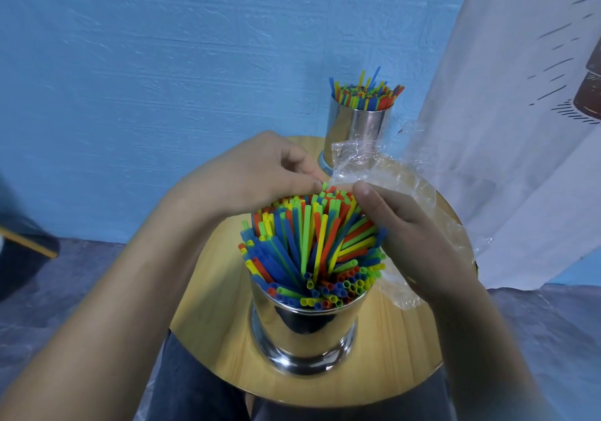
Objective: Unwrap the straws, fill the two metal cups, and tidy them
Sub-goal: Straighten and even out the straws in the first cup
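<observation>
- The left hand (257, 173) reaches over the far side of the straws (302, 241). Its fingers are curled, with the tips down on the straws' top ends.
- Those fingertips also meet the edge of the clear plastic wrapper (387, 167). I cannot tell whether they pinch a straw, pinch the film, or only press.
- The right hand (413, 241) is on the right side of the same bunch, with its thumb upright against the straws. Its fingers are hidden behind them.
- The wrapper bunches up just beyond the right hand's thumb and comes out again below its palm, so this hand holds the film.
- The straws are red, blue, green and yellow. They stand packed and fanned between the two hands, filling the near metal cup (302, 333), which sits below both wrists.
- The far metal cup (357, 131) stands upright beyond the left hand's fingertips, partly behind the wrapper. It holds its own bunch of coloured straws (364, 95).
- Both cups rest on the round wooden table (211, 290) under the forearms.
- Past the hands is a blue wall (162, 63), and a white cloth (504, 128) hangs to the right hand's outer side.
</observation>
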A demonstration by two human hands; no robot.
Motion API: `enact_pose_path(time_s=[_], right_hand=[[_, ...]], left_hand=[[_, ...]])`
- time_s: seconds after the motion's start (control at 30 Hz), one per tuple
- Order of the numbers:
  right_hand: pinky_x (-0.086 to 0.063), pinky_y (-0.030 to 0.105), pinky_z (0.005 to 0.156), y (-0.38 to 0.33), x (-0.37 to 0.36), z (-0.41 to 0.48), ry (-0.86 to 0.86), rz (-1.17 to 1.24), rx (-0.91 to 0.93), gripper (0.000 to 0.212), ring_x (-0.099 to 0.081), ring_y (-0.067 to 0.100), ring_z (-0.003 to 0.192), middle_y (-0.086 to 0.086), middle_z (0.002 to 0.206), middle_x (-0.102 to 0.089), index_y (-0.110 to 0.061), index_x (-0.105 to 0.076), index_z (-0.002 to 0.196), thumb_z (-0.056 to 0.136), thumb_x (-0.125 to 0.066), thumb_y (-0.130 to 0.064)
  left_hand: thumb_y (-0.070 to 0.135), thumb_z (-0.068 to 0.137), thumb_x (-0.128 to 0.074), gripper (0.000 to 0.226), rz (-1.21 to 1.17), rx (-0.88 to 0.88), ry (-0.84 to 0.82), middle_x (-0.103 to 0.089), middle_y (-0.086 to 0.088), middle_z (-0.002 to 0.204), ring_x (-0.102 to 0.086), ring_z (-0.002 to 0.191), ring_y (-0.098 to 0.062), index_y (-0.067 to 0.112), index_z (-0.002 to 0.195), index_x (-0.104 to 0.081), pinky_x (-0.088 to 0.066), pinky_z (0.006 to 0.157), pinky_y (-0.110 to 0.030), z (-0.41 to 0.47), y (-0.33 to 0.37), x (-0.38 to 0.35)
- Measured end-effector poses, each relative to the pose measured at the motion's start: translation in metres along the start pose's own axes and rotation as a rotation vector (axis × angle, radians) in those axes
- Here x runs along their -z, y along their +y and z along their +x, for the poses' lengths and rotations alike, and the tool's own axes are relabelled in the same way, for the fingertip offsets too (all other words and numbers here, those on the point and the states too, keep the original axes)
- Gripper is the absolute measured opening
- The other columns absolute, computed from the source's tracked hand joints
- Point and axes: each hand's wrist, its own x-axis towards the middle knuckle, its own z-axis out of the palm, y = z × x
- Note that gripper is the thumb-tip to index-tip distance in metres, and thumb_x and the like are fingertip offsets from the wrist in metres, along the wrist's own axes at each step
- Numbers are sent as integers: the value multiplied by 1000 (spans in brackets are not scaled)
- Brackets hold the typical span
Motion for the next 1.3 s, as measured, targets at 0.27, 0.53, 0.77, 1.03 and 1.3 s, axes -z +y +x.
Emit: enact_pose_path(time_s=[0.27,0.53,0.77,1.03,1.3], right_hand=[[-58,49,95,2,1,-1,-5,33,5,46,-76,23,100,5,107,-79,-12,-72,118,104,-39,-41],[-61,35,88,1,2,1,-23,19,52,46,-77,20,94,4,102,-79,-9,-72,116,102,-41,-40],[-58,23,78,0,3,2,8,0,105,36,-76,16,95,-1,102,-78,-13,-72,118,103,-44,-31],[-58,21,72,-4,0,0,58,45,138,27,-75,12,94,-6,98,-77,-13,-68,115,99,-51,-26],[-57,21,76,-7,-1,1,194,56,235,20,-74,11,97,-2,100,-78,-20,-72,109,99,-58,-8]], left_hand=[[24,92,-74,5,-167,-63,90,-65,9,76,-59,75,-3,23,87,-76,-46,68,-14,0,1,0],[24,92,-73,4,-350,-69,212,-75,2,92,-58,79,-8,25,90,-77,-45,72,-28,0,6,8],[13,100,-63,12,-671,-316,587,-73,6,88,-66,78,-10,20,97,-72,-52,71,-26,1,8,17],[17,104,-60,7,-1079,-369,795,-70,5,93,-67,83,-10,15,105,-67,-53,76,-24,-3,-4,30],[15,104,-59,8,-1220,-231,795,-70,5,88,-70,82,-7,16,98,-64,-55,78,-21,-7,-20,8]])
